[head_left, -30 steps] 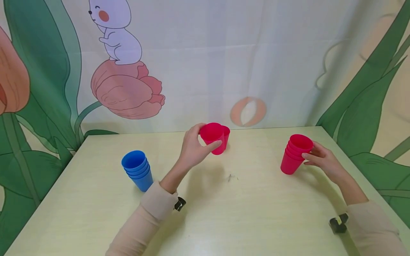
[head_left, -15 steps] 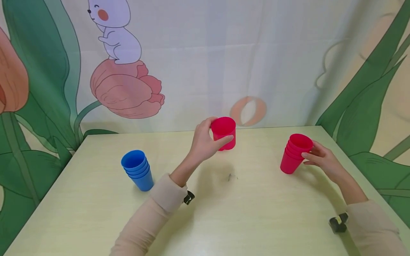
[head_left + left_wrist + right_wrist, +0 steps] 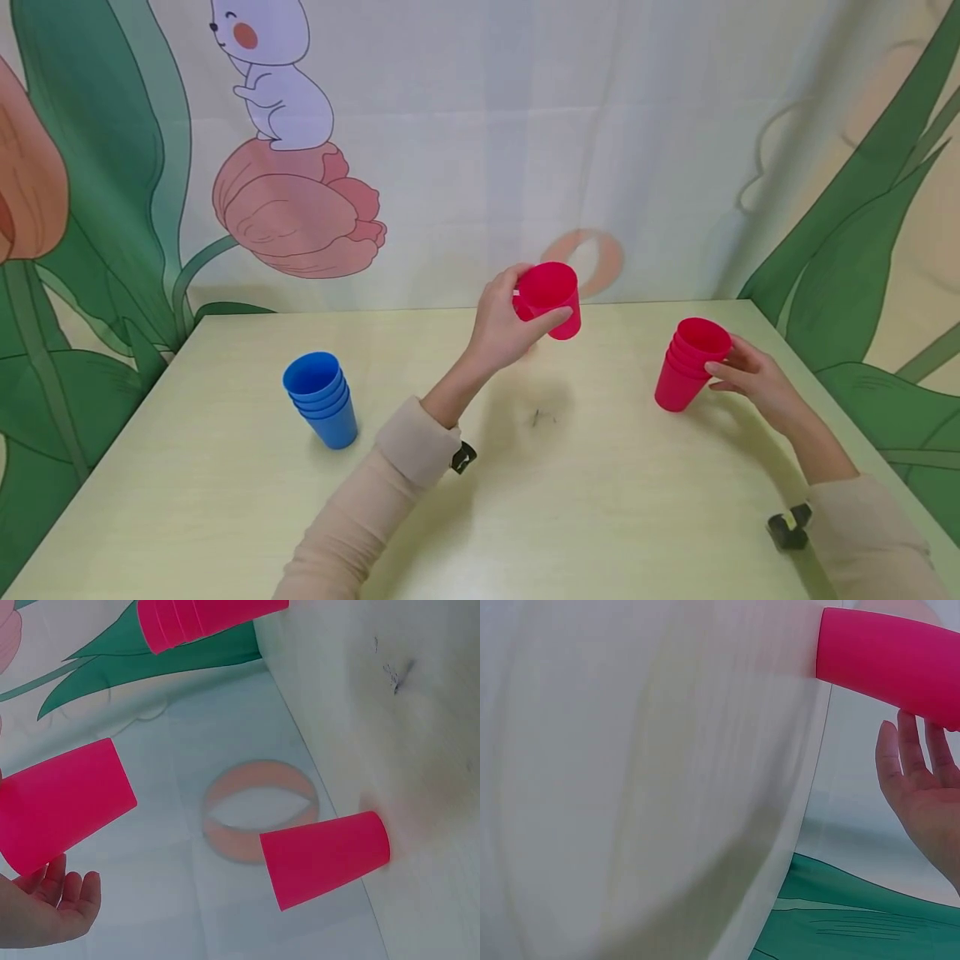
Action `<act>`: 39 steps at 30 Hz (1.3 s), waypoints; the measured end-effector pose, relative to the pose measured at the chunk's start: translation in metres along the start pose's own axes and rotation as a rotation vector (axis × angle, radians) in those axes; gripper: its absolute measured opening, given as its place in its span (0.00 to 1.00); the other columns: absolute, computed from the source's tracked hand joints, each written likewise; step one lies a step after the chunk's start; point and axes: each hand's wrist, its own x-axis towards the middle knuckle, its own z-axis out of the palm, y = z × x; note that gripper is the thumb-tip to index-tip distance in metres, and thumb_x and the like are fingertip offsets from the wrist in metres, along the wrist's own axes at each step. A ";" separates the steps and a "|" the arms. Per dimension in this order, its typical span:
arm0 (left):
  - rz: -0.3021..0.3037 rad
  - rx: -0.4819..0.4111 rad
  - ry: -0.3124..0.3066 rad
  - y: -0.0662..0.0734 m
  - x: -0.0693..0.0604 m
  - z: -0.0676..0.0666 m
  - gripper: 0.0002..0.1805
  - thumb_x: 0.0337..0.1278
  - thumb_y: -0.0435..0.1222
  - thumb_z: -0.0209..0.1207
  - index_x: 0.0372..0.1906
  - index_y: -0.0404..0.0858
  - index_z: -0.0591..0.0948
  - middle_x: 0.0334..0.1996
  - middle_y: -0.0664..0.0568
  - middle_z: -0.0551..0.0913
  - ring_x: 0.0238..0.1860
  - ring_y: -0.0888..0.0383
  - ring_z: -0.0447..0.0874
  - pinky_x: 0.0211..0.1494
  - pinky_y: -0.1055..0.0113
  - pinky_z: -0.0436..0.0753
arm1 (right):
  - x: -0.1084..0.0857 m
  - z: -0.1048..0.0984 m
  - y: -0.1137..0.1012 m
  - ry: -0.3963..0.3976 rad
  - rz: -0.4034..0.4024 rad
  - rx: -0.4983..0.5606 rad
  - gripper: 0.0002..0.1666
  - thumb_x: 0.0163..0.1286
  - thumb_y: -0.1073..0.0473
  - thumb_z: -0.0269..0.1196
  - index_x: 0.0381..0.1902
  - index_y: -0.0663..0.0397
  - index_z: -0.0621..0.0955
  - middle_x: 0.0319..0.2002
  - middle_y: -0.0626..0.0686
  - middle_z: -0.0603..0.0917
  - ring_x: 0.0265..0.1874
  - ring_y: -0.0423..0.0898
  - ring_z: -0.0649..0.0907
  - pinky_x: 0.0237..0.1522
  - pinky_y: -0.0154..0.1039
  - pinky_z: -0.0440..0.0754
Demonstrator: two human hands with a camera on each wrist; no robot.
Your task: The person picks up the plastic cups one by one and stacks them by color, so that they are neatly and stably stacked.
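Note:
My left hand (image 3: pixel 510 325) holds a red plastic cup (image 3: pixel 558 292) by its side, thumb in front, raised above the table near its back edge. In the left wrist view the held cup (image 3: pixel 67 806) is apart from another red cup (image 3: pixel 326 859), which stands on the table. The head view leaves that standing cup mostly hidden behind my hand and the held cup. On the right, my right hand (image 3: pixel 765 383) grips a stack of red cups (image 3: pixel 681 375) near the rim, thumb on the near side. The stack's base rests on the table, also seen in the right wrist view.
A stack of blue cups (image 3: pixel 326 408) stands on the left of the pale table (image 3: pixel 585 517). Small dark marks (image 3: pixel 543 417) lie on the tabletop near the middle. A printed curtain (image 3: pixel 450 167) hangs right behind the table's back edge.
My left hand has lifted the red cup and carried it right, away from over the standing red cup. My right hand and its stack have stayed in place.

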 end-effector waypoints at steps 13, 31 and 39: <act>0.124 -0.051 -0.004 0.016 0.010 0.022 0.37 0.45 0.43 0.66 0.63 0.44 0.65 0.51 0.55 0.73 0.53 0.61 0.65 0.44 0.67 0.75 | 0.000 0.000 -0.001 -0.002 -0.011 -0.002 0.23 0.68 0.63 0.54 0.58 0.42 0.67 0.44 0.38 0.77 0.39 0.35 0.79 0.37 0.34 0.81; 0.257 -0.118 -0.103 0.033 0.030 0.045 0.29 0.44 0.39 0.67 0.54 0.42 0.69 0.49 0.59 0.71 0.50 0.70 0.65 0.42 0.71 0.74 | 0.000 0.001 -0.005 -0.010 -0.011 -0.008 0.22 0.68 0.62 0.54 0.58 0.41 0.67 0.44 0.37 0.77 0.39 0.34 0.79 0.37 0.34 0.81; 0.200 -0.043 -0.189 0.038 0.037 0.052 0.34 0.46 0.43 0.66 0.60 0.40 0.67 0.54 0.57 0.70 0.51 0.68 0.65 0.45 0.77 0.73 | 0.000 0.001 -0.002 -0.016 -0.013 0.002 0.23 0.68 0.64 0.53 0.58 0.40 0.67 0.45 0.37 0.77 0.40 0.34 0.79 0.37 0.34 0.81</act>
